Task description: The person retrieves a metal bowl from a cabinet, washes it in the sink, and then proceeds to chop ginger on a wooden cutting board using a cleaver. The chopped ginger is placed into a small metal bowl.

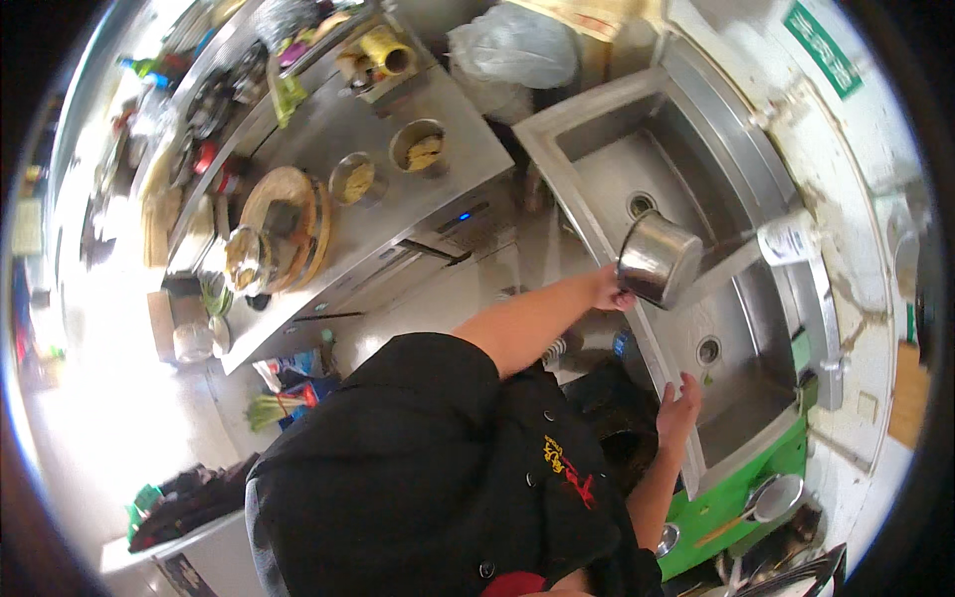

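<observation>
My left hand [616,289] grips the near edge of a cylindrical stainless steel pot [659,260]. The pot is tilted above the front rim and divider of a double-basin steel sink [582,216]. What is inside the pot is not visible. Lower down, over the front rim of the nearer basin [746,358], my right hand [679,412] holds nothing, with its fingers apart. A small green scrap [707,379] lies beside the drain [709,350] of that basin.
A white bottle [787,240] stands behind the sink divider. Across the aisle, a steel counter [448,201] carries two metal containers [358,179] of yellowish food and round wooden boards [277,195]. A strainer [776,498] rests on a green surface [690,515] beside the sink.
</observation>
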Motion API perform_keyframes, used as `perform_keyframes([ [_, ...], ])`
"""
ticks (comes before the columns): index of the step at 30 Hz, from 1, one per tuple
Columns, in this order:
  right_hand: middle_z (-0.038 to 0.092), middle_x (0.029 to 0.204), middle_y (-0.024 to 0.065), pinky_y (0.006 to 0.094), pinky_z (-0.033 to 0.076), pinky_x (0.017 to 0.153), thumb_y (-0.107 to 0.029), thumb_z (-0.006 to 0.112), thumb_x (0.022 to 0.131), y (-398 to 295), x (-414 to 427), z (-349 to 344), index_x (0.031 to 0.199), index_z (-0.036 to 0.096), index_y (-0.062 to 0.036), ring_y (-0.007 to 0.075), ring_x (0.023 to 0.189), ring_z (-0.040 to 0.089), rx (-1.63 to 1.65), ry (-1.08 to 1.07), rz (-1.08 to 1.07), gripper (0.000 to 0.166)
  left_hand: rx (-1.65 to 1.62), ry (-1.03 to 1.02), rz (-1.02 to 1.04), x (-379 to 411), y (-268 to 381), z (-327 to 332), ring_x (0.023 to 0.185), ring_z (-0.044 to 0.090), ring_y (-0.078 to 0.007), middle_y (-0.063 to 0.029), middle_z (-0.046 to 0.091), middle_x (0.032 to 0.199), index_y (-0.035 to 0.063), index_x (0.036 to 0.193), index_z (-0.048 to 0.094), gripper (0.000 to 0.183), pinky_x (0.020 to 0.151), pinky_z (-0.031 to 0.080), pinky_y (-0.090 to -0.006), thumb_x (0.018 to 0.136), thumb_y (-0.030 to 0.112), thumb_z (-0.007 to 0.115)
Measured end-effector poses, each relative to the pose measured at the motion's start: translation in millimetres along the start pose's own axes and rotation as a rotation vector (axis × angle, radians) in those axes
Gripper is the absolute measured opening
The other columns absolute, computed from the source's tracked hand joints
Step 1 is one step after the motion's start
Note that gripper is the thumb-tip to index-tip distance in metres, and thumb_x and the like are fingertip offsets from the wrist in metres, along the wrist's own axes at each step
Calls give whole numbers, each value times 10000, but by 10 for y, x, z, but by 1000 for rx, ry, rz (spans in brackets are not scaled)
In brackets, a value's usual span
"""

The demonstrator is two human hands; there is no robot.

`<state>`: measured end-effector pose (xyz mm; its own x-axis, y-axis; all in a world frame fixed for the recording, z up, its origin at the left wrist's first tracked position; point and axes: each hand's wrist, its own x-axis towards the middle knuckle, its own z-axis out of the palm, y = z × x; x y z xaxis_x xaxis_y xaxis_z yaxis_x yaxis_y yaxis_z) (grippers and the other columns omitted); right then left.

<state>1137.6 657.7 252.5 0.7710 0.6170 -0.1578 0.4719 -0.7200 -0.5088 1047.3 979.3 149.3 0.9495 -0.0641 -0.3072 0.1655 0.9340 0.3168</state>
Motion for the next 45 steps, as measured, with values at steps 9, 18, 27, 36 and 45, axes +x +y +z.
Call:
perform_keyframes([
  [9,608,1390,218,475,450,1111,-146,709,938,-1107,-62,710,1284,627,-25,419,1301,564,-99,-312,-295,376,38,1245,571,-3219,876,-950,616,636,-202,-114,668,947,81,1328,580,429,473,499,-353,924,-42,658],
  [18,635,1328,245,479,465,1090,-147,737,903,-2467,-525,1805,1248,647,-12,436,1260,583,-133,-286,-434,381,-232,1370,703,-4999,1087,-1834,635,690,-321,-182,639,909,-41,1146,527,278,476,570,-390,903,-16,660],
  [27,652,1296,244,492,477,1069,-170,741,877,-3482,-866,2368,1214,670,-9,430,1234,599,-169,-382,-483,380,-447,1094,795,-5287,1700,-2268,898,716,-320,-139,661,1153,-4,1272,564,348,705,619,-410,957,112,653],
  [36,685,782,161,495,544,777,-141,778,745,-3836,-3,2628,753,632,-23,400,848,667,-342,-339,-583,188,550,1193,474,-6225,799,-2267,700,683,-163,-42,702,801,67,1053,728,259,645,549,-354,961,304,679],
  [45,458,1557,244,474,398,1191,11,721,754,-5182,970,3215,1414,554,-87,465,1429,432,-156,-477,-737,688,1617,1358,-1028,-8957,-1952,-2680,1188,683,-284,-182,700,1300,-12,1228,705,396,1021,538,-449,943,253,629],
])
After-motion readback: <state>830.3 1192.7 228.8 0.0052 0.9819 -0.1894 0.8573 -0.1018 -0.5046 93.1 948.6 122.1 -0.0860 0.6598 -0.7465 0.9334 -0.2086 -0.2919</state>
